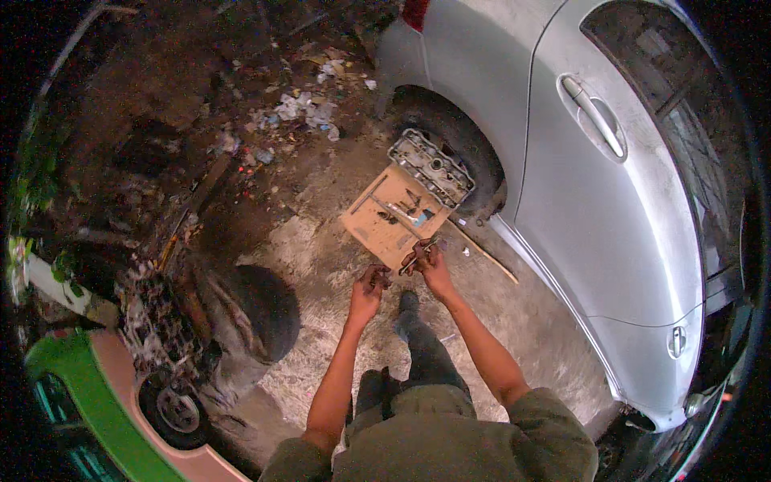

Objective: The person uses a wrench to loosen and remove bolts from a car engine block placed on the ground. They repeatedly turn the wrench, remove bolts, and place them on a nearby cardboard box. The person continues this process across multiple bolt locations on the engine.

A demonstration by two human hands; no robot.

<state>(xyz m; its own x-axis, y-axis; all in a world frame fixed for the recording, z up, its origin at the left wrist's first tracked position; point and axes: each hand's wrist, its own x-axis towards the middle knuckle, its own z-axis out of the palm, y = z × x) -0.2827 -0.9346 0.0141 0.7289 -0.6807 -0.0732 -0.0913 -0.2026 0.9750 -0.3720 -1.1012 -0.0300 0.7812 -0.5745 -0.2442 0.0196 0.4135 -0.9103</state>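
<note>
My left hand (369, 285) is raised with curled fingers; what it holds, if anything, is too small to make out. Beside it, my right hand (431, 269) grips a dark metal tool (409, 264). Both are over the near edge of a tan board (362, 218) lying on the ground, which bears small dark parts, a light blue item and a long metal tool. Along the board's far right side, a metal engine cylinder head (430, 169) lies beside a car tyre.
A silver car (602, 241) fills the right, with a wooden stick (486, 253) on the ground beside it. Scattered litter (297, 108) lies at upper left. A dark tyre-like object (265, 313), a greasy engine assembly (161, 313) and a green-and-pink vehicle (76, 369) are at left.
</note>
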